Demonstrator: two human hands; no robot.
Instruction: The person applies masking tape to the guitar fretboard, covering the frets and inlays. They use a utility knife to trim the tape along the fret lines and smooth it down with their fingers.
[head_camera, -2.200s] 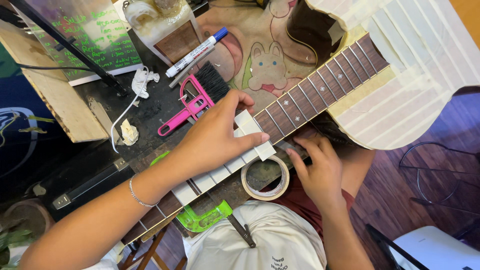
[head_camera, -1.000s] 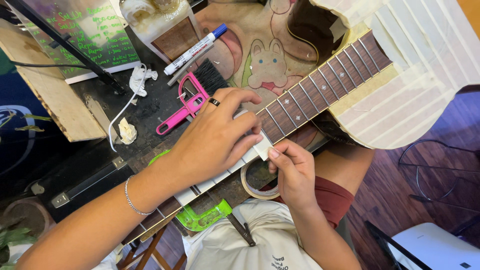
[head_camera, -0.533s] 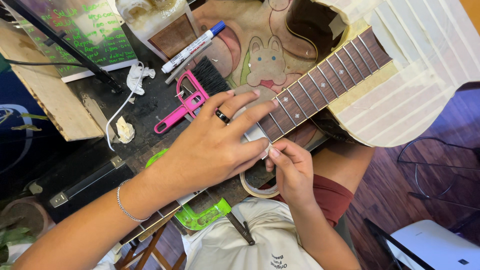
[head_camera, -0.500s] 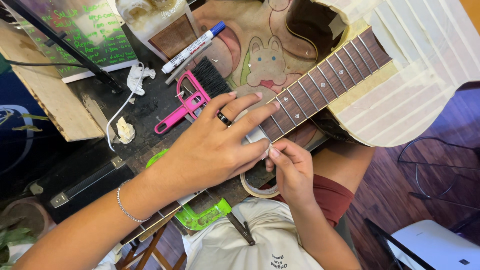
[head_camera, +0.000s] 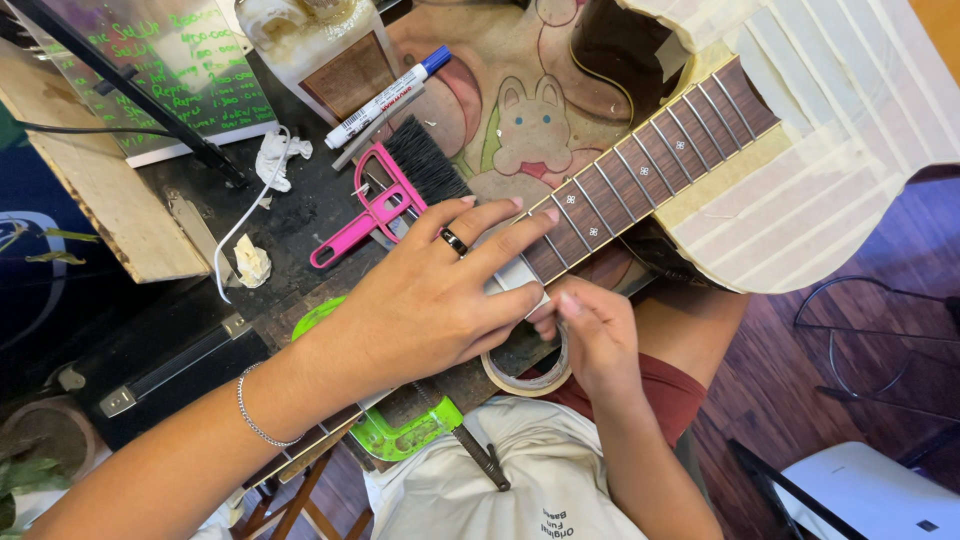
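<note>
Masking tape (head_camera: 520, 275) lies across the guitar fretboard (head_camera: 640, 180) mid-frame; left hand (head_camera: 430, 300) presses flat, fingers spread, right hand (head_camera: 590, 335) pinches its end (best smoothed outward, judging by fret edges).

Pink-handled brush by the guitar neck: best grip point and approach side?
Grip the pink brush by its slotted pink handle, at the free lower-left end near. Probably come from the left: the handle lies flat, angled away from the bristles, while the left hand and the guitar neck crowd its right side.
</note>
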